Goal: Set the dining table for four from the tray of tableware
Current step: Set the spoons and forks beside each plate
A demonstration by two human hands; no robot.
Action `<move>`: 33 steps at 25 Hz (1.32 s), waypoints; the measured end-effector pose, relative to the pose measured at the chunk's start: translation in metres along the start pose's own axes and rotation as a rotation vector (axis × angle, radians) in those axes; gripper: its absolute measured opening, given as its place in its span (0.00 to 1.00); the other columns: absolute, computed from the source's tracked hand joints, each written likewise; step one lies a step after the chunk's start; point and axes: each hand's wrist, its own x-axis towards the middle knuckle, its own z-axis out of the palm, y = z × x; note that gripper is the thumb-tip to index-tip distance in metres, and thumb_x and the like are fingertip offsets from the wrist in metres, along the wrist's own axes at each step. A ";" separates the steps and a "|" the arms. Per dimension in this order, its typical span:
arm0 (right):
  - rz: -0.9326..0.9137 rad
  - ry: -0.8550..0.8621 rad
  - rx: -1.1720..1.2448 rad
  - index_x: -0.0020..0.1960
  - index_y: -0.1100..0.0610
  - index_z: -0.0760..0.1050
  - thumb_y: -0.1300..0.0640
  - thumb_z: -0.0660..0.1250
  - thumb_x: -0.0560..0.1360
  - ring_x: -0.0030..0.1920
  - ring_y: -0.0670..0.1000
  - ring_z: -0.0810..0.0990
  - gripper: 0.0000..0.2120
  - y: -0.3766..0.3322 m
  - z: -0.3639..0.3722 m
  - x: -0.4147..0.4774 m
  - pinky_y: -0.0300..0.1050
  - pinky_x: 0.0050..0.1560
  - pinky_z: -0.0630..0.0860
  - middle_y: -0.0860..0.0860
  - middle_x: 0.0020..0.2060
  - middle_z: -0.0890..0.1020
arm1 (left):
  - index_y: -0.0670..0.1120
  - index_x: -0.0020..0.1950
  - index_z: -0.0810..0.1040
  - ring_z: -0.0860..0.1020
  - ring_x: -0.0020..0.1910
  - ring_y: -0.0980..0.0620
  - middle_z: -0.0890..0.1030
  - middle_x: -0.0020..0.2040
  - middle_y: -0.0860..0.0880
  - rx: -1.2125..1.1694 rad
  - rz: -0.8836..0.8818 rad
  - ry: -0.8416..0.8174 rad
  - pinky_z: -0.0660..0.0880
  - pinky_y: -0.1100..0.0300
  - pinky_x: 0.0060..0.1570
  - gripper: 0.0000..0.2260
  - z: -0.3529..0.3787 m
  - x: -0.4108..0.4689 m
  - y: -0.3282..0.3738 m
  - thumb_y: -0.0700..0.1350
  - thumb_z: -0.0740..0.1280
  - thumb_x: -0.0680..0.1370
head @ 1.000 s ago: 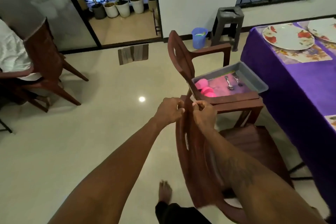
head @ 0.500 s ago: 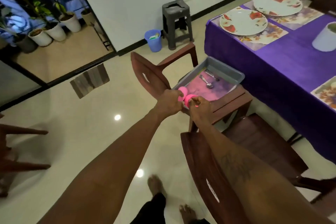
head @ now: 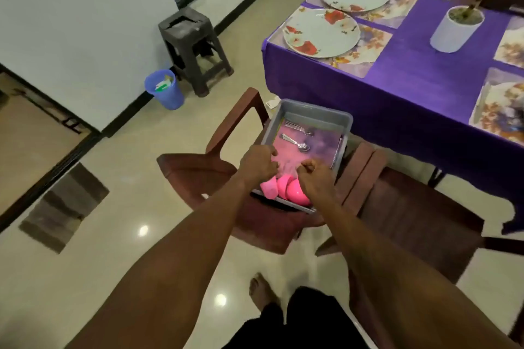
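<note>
Tray (head: 317, 113) sits at centre frame, resting on a chair (head: 195, 170), just beside the table (head: 411, 99) but not on it. A second ago both my hands were clamped on another chair's back, low in the frame. Half a second ago they had let go and reached the pink cups. Now my left hand (head: 258, 164) and right hand (head: 314, 180) hang over the tray's near end, with the cups (head: 287, 191) showing between and below them. Both sets of fingers are curled, knuckles up, the right thumb pressed to the forefinger, yet I cannot tell whether either hand actually holds anything. I take it the chair business is over and the cups are my next load. The tray's long axis runs away from me, from lower centre toward upper right, its far short end facing the table's near corner. Inside, the spoon (head: 296, 142) lies slantwise, handle upper left, bowl lower right, and the forks (head: 299, 127) lie beyond it on much the same slant. Outward, in the upper right of the frame, two plates (head: 321, 32) rest on mats (head: 365, 59) at the table's left end. What lies on the mats at the right edge I cannot make out, so I judge the setting well short of four places.
</note>
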 end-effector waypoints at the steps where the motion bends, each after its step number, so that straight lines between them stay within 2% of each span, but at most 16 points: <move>1: 0.026 0.028 -0.014 0.44 0.57 0.84 0.57 0.69 0.76 0.46 0.58 0.82 0.06 -0.004 0.006 0.008 0.45 0.45 0.69 0.55 0.44 0.86 | 0.46 0.65 0.82 0.80 0.61 0.39 0.83 0.60 0.41 0.020 0.024 -0.016 0.79 0.50 0.58 0.17 -0.002 0.016 -0.004 0.48 0.71 0.76; 5: 0.128 0.088 -0.017 0.46 0.57 0.87 0.57 0.69 0.76 0.49 0.60 0.83 0.08 -0.007 0.037 0.059 0.48 0.49 0.74 0.57 0.45 0.87 | 0.44 0.64 0.82 0.79 0.61 0.40 0.83 0.60 0.40 0.158 0.181 -0.094 0.77 0.53 0.55 0.14 0.008 0.092 -0.014 0.48 0.69 0.79; 8: 0.233 0.101 0.080 0.45 0.57 0.86 0.52 0.69 0.75 0.47 0.61 0.84 0.10 -0.003 0.076 0.118 0.51 0.50 0.77 0.57 0.42 0.87 | 0.45 0.62 0.82 0.79 0.62 0.41 0.83 0.59 0.41 0.213 0.201 -0.122 0.77 0.52 0.55 0.14 0.025 0.159 -0.033 0.50 0.70 0.80; 10: 0.341 0.134 0.173 0.46 0.56 0.86 0.50 0.69 0.75 0.48 0.60 0.84 0.11 0.001 0.103 0.163 0.51 0.51 0.78 0.57 0.42 0.87 | 0.45 0.59 0.82 0.80 0.57 0.40 0.83 0.56 0.41 0.236 0.188 -0.156 0.78 0.50 0.51 0.12 0.049 0.214 -0.047 0.50 0.70 0.80; 12: 0.442 0.171 0.225 0.48 0.55 0.87 0.53 0.70 0.75 0.49 0.61 0.84 0.09 0.017 0.124 0.203 0.50 0.53 0.78 0.58 0.44 0.87 | 0.44 0.54 0.82 0.81 0.53 0.40 0.84 0.51 0.42 0.244 0.204 -0.175 0.78 0.50 0.47 0.09 0.078 0.262 -0.056 0.48 0.70 0.79; 15: 0.542 0.194 0.265 0.47 0.57 0.87 0.56 0.70 0.75 0.49 0.60 0.85 0.08 0.051 0.150 0.262 0.44 0.49 0.75 0.58 0.43 0.87 | 0.43 0.51 0.83 0.83 0.48 0.40 0.85 0.48 0.42 0.287 0.256 -0.163 0.82 0.49 0.45 0.05 0.126 0.332 -0.057 0.43 0.69 0.78; 17: 0.560 0.200 0.268 0.47 0.57 0.87 0.57 0.69 0.75 0.49 0.61 0.85 0.08 0.072 0.167 0.295 0.46 0.49 0.76 0.59 0.43 0.87 | 0.42 0.52 0.84 0.84 0.48 0.40 0.86 0.48 0.41 0.299 0.285 -0.179 0.83 0.48 0.47 0.06 0.159 0.369 -0.058 0.38 0.68 0.78; 20: 0.537 0.240 0.246 0.49 0.56 0.87 0.56 0.70 0.76 0.49 0.60 0.84 0.07 0.089 0.186 0.326 0.47 0.49 0.75 0.58 0.45 0.87 | 0.41 0.57 0.83 0.83 0.54 0.40 0.85 0.54 0.40 0.399 0.361 -0.258 0.80 0.47 0.55 0.10 0.211 0.404 -0.060 0.37 0.70 0.76; 23: 0.549 0.274 0.294 0.49 0.56 0.87 0.57 0.72 0.76 0.47 0.57 0.84 0.06 0.108 0.198 0.341 0.44 0.47 0.75 0.57 0.44 0.88 | 0.41 0.63 0.80 0.80 0.60 0.39 0.82 0.61 0.40 0.457 0.478 -0.322 0.77 0.48 0.61 0.15 0.249 0.424 -0.063 0.38 0.71 0.76; 28: 0.597 0.299 0.369 0.44 0.55 0.86 0.59 0.70 0.75 0.44 0.56 0.85 0.06 0.121 0.205 0.343 0.50 0.50 0.80 0.54 0.40 0.87 | 0.45 0.60 0.83 0.82 0.57 0.42 0.84 0.56 0.44 0.707 0.608 -0.239 0.79 0.49 0.54 0.11 0.269 0.436 -0.070 0.43 0.69 0.78; 31: 0.609 0.297 0.426 0.44 0.56 0.86 0.61 0.70 0.75 0.42 0.56 0.85 0.06 0.124 0.202 0.341 0.51 0.48 0.82 0.54 0.38 0.87 | 0.42 0.64 0.79 0.80 0.59 0.40 0.82 0.60 0.41 0.803 0.692 -0.228 0.79 0.48 0.56 0.15 0.276 0.437 -0.074 0.44 0.70 0.79; 33: 0.624 0.268 0.458 0.42 0.55 0.85 0.60 0.71 0.75 0.40 0.56 0.86 0.05 0.126 0.200 0.341 0.51 0.46 0.83 0.53 0.36 0.86 | 0.39 0.67 0.77 0.78 0.63 0.37 0.79 0.63 0.38 0.785 0.682 -0.213 0.78 0.45 0.59 0.16 0.277 0.441 -0.074 0.42 0.67 0.81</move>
